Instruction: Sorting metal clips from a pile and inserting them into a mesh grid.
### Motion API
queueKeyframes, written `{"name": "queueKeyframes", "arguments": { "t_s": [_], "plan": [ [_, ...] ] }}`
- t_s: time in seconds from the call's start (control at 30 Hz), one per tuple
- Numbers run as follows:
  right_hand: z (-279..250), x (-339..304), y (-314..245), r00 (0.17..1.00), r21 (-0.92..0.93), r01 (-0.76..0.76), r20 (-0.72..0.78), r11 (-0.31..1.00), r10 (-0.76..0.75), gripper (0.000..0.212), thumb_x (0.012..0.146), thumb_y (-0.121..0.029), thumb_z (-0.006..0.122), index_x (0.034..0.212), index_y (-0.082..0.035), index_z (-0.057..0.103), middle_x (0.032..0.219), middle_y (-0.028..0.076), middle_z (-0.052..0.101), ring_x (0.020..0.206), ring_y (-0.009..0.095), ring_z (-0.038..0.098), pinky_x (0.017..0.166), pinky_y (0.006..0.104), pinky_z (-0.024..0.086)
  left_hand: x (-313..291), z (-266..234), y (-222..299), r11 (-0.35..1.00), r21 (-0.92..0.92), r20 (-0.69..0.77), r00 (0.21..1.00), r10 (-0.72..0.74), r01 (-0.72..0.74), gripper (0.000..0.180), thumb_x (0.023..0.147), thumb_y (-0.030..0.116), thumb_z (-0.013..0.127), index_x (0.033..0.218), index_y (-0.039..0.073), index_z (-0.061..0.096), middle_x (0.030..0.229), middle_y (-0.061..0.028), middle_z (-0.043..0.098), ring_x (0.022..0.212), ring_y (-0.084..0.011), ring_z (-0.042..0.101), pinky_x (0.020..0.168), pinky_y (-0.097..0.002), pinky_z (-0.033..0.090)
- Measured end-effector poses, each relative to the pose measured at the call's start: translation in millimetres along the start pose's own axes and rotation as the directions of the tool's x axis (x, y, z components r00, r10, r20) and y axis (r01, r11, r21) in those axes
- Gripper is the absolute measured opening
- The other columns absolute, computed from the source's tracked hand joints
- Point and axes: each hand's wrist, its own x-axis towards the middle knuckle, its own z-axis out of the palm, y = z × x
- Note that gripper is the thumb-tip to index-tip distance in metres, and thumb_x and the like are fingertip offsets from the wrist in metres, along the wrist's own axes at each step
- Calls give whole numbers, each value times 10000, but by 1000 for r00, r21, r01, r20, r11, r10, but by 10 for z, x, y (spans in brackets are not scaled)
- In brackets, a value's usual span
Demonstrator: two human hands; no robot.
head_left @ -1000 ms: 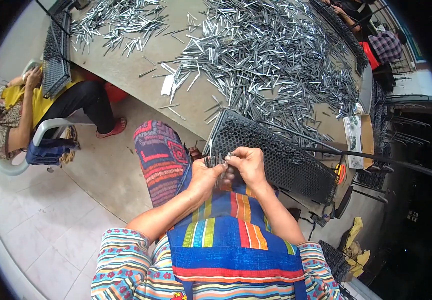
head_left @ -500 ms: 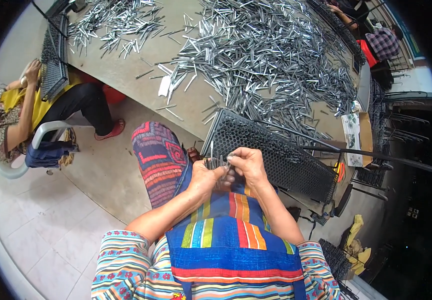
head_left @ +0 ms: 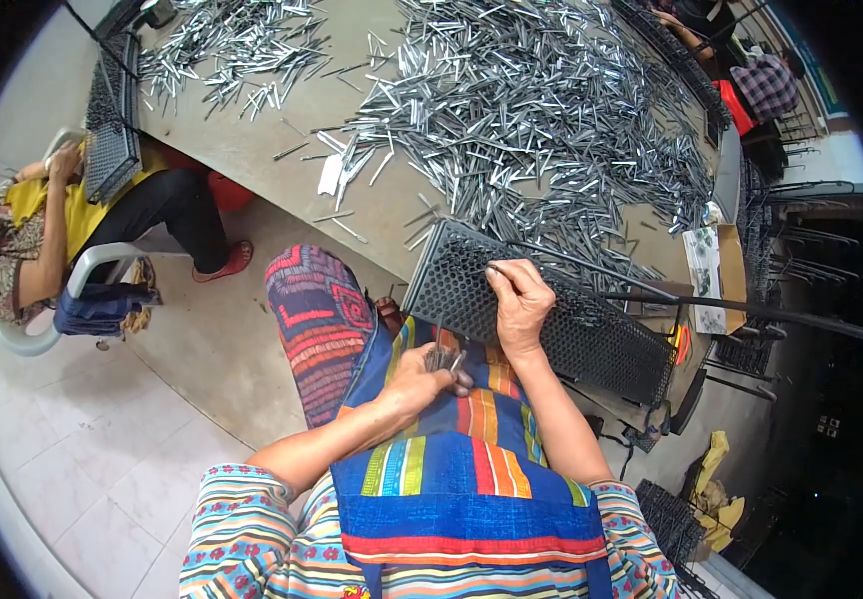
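My left hand [head_left: 424, 383] is closed round a bunch of slim metal pieces [head_left: 441, 359], held low over my striped apron [head_left: 486, 409]. With thumb and fingers pinched together, my right hand [head_left: 523, 304] is over the black perforated rack [head_left: 461, 280]. Its fingertips are at the rack's face, and whatever they pinch is too small to make out. The rack leans at the table edge, full of rows of round holes. Beyond it, a large heap of loose slim metal pieces [head_left: 511, 110] covers much of the table.
A smaller heap [head_left: 242, 50] lies on the far left of the table [head_left: 252, 150]. A person [head_left: 42, 220] sits at left beside another black rack [head_left: 112, 130]. An open cardboard box [head_left: 716, 275] stands at right, near a dark bar [head_left: 731, 309] crossing above the rack.
My right hand has left the bunch and moved up and right onto the rack. My left hand, still holding the metal pieces, has dropped slightly toward my lap.
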Motion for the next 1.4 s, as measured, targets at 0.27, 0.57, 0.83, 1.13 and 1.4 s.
{"name": "queueKeyframes", "arguments": {
  "t_s": [0.27, 0.57, 0.83, 1.13, 1.4],
  "plan": [
    [3, -13, -26, 997, -61, 72, 8, 996, -72, 95, 770, 35, 686, 865, 34, 692, 792, 90, 657, 688, 137, 601, 625, 243, 463, 57, -35, -33, 999, 16, -14, 999, 35, -34, 97, 899, -18, 524, 980, -11, 577, 836, -120, 675, 692, -156, 651, 669, -274, 539],
    [11, -76, 15, 981, -215, 189, 71, 958, -178, 93, 750, 38, 688, 842, 30, 687, 770, 121, 655, 683, 210, 639, 627, 282, 495, 66, -7, 51, 1000, -6, -65, 998, -3, 3, 100, 883, -4, 537, 962, 3, 599, 794, -96, 677, 610, -124, 623, 539, -244, 497],
    [52, 66, 4, 981, -340, 167, 149, 926, -122, 91, 727, -9, 709, 816, 1, 698, 715, 105, 632, 592, 197, 612, 556, 297, 458, 90, 5, 60, 999, -34, -69, 998, -11, 9, 114, 875, -21, 526, 967, -4, 592, 794, -107, 673, 605, -134, 624, 533, -249, 509],
    [39, 21, 22, 991, -298, 78, 129, 951, -41, 96, 730, -37, 707, 824, -20, 702, 752, 109, 655, 654, 240, 654, 604, 309, 499, 90, 28, 46, 996, -80, -86, 996, -32, 25, 138, 868, -22, 537, 988, -7, 603, 797, -106, 670, 610, -134, 620, 533, -250, 508],
    [-32, -141, -115, 742, 207, -557, 559, 804, 370, 76, 787, -39, 693, 852, 1, 703, 708, 12, 653, 539, 23, 507, 476, 169, 361, 91, 57, 70, 994, -105, 2, 999, -32, 32, 115, 876, -16, 549, 969, 7, 613, 796, -96, 670, 615, -134, 621, 535, -240, 494]
  ]
}}
